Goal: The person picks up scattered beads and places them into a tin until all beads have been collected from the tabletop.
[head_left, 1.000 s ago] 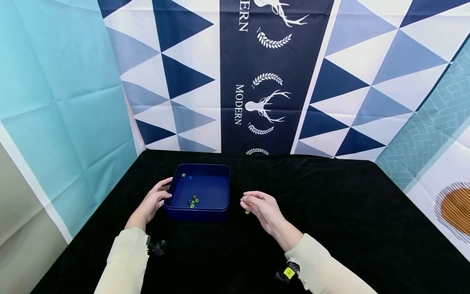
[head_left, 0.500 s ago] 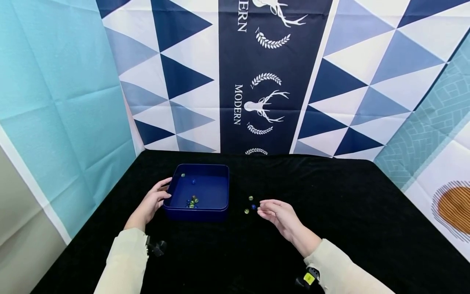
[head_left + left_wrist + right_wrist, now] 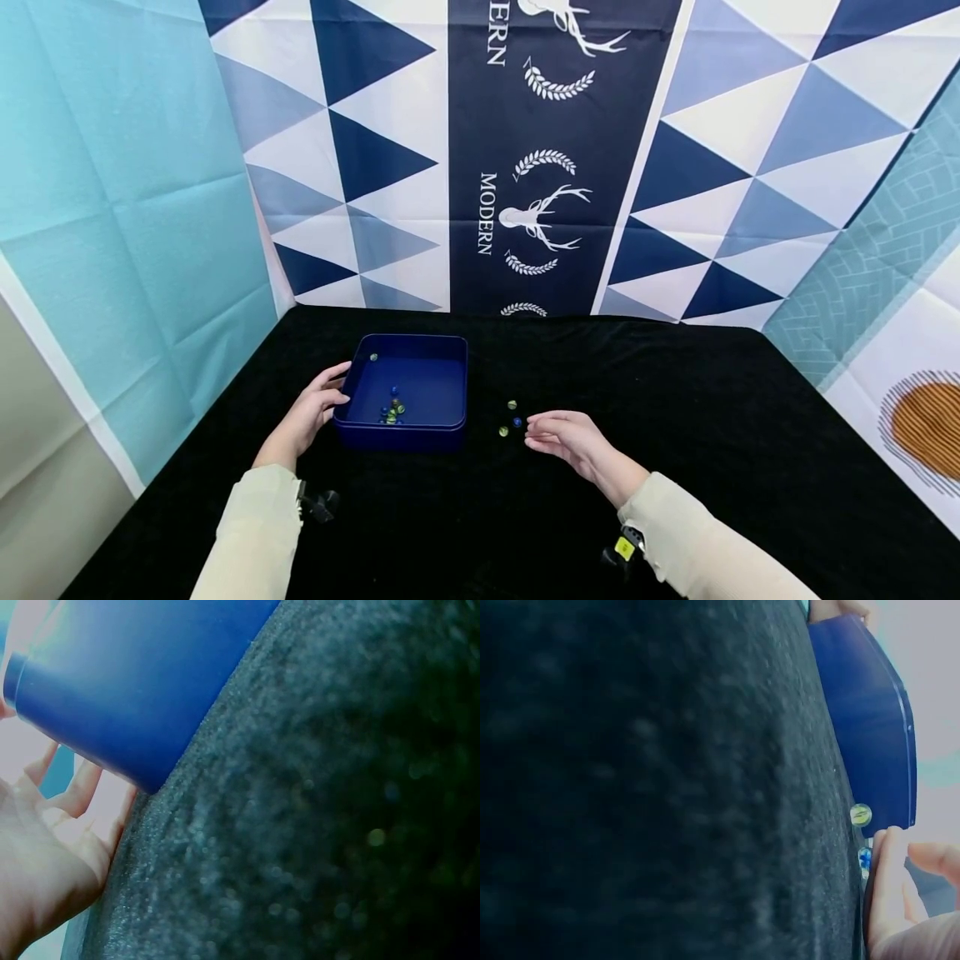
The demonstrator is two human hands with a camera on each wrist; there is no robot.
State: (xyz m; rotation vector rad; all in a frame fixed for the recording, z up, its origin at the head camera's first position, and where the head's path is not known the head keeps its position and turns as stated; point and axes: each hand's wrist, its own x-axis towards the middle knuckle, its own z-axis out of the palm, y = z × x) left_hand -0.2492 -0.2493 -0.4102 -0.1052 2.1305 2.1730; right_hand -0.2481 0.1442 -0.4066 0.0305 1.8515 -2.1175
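In the head view, my left hand [image 3: 303,417] rests against the left side of a square dark-blue box [image 3: 457,383], with its thumb at the rim. The left wrist view shows relaxed fingers [image 3: 84,787] along the box's outer wall. Inside the box, a cluster of glass marbles [image 3: 392,414] lies near the front. To the right of the box, my right hand [image 3: 573,446] is low over the cloth, fingertips right beside a blue marble [image 3: 517,422]. Its thumb stands apart from the fingers in the right wrist view. Two yellow-green marbles lie close by, one farther back [image 3: 512,405] and one nearer [image 3: 503,432].
Black velvety cloth [image 3: 675,400] covers the table. A single marble [image 3: 373,357] sits near the box's back left corner, and a blue one [image 3: 394,390] just behind the cluster. Patterned curtains [image 3: 540,158] hang behind and at both sides.
My right hand has drawn back to the right, uncovering marbles on the cloth. Within the box, a blue marble has rolled forward toward the cluster. The left hand stays in place.
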